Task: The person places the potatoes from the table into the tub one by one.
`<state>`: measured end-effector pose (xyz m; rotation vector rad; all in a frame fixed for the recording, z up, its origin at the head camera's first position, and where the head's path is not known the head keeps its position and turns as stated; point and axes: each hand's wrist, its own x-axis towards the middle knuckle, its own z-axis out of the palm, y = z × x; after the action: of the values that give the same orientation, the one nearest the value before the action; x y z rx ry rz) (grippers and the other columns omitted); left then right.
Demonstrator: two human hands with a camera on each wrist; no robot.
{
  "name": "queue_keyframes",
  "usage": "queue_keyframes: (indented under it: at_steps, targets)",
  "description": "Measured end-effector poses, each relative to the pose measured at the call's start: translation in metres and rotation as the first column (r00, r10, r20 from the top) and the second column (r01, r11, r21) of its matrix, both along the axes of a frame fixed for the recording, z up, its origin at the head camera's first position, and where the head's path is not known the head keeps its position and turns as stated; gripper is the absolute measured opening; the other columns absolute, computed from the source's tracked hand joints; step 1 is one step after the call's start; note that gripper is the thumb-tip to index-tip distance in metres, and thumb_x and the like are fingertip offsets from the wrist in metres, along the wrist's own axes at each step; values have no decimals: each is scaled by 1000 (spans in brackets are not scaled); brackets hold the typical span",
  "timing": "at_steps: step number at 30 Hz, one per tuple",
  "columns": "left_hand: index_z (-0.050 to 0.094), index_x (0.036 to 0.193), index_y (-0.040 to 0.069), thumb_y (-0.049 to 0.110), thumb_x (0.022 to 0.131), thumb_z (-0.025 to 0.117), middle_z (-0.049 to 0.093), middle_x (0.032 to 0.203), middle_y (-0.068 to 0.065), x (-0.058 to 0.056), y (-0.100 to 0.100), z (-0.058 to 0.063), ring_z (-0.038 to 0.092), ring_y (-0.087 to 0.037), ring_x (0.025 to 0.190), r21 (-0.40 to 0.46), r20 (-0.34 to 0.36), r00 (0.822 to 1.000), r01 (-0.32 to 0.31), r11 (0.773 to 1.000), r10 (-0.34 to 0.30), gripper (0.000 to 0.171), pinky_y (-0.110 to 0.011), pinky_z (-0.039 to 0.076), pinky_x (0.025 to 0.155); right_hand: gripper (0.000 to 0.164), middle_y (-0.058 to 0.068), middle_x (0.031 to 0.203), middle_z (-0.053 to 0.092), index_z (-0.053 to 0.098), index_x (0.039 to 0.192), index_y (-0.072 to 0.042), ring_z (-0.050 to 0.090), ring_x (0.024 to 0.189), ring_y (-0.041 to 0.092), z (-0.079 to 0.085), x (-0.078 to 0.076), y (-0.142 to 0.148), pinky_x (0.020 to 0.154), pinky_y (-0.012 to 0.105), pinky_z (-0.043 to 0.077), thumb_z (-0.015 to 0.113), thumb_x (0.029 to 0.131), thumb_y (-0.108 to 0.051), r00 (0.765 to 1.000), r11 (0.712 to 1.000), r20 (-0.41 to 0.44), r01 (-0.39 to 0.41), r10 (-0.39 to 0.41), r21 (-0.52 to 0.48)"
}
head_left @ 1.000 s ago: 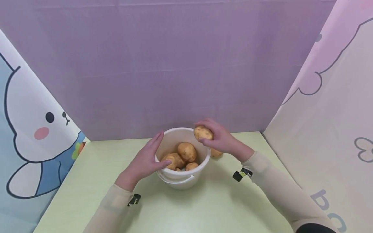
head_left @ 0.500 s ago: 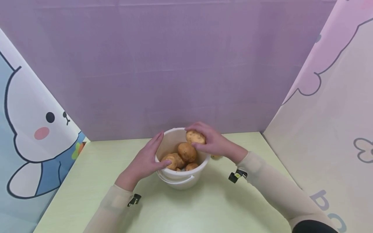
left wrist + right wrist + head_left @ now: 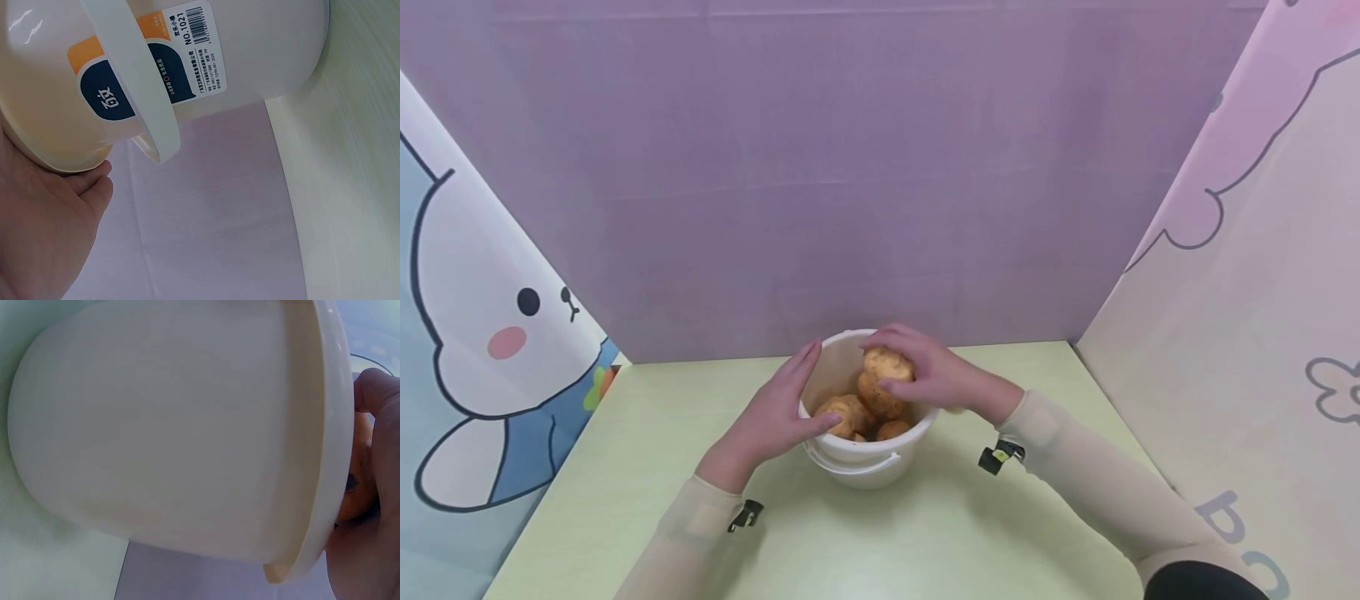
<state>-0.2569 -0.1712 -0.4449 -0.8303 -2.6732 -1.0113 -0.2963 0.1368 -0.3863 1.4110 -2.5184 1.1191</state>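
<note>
A white bucket (image 3: 868,475) stands upright on the table with several potatoes (image 3: 850,412) inside. My left hand (image 3: 771,412) holds the bucket's left rim, thumb over the front edge and fingers along the far side. In the left wrist view, its fingers (image 3: 94,187) lie against the rim beside the labelled wall. My right hand (image 3: 936,375) grips a potato (image 3: 887,363) in the bucket's mouth, just above another potato. From the right wrist, that potato (image 3: 361,472) shows partly behind the rim, between thumb and fingers.
The pale green table (image 3: 865,550) meets a purple cloth wall (image 3: 850,183) behind the bucket. Printed panels flank both sides. The bucket's white handle (image 3: 134,81) hangs down at its front. A sliver of another potato (image 3: 956,410) shows outside the bucket, under my right wrist.
My right hand has moved left and down with its potato, from the right rim into the bucket's mouth. The left hand and bucket have stayed put.
</note>
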Motion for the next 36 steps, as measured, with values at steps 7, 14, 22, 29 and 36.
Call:
queue_keyframes:
  at_steps: [7,14,22,29,36]
  targets:
    - [20,177,4,52,93,84,22,183,-15,0,-1,0,28,-42,165,-1,-7,1000,5,1000,-5,115,-69,35,125,55,3,148,60,64,150,-15,63,121,19,1,2,-7,93,34,63,80,98,-14,999,999,-18,-36,36,8]
    - [20,177,5,51,93,85,22,183,-15,0,-1,-1,28,-42,165,-3,-7,1000,4,1000,-4,116,-68,35,125,54,3,150,60,63,151,-17,62,124,17,1,3,-11,95,35,62,79,99,-18,999,998,-18,-39,40,45]
    - [21,177,5,51,92,85,23,183,-14,0,0,-1,30,-41,164,3,-18,1000,4,1000,-4,115,-68,36,125,53,7,155,59,62,152,-16,59,135,19,1,4,-12,109,40,57,79,102,-23,998,996,-30,-45,47,77]
    - [21,177,6,52,93,84,23,183,-14,-1,0,-1,30,-41,164,-1,-17,1000,6,1000,-6,114,-69,35,125,58,10,160,58,59,154,-12,47,153,22,-1,3,-12,127,47,40,82,102,-26,995,991,-67,-68,76,117]
    - [21,177,7,52,94,83,22,183,-12,-2,-1,-3,29,-41,165,-6,-19,1000,-3,1000,3,114,-70,35,125,53,3,153,62,62,150,-13,50,148,18,0,2,-10,124,47,43,82,103,-27,995,991,-62,-63,71,121]
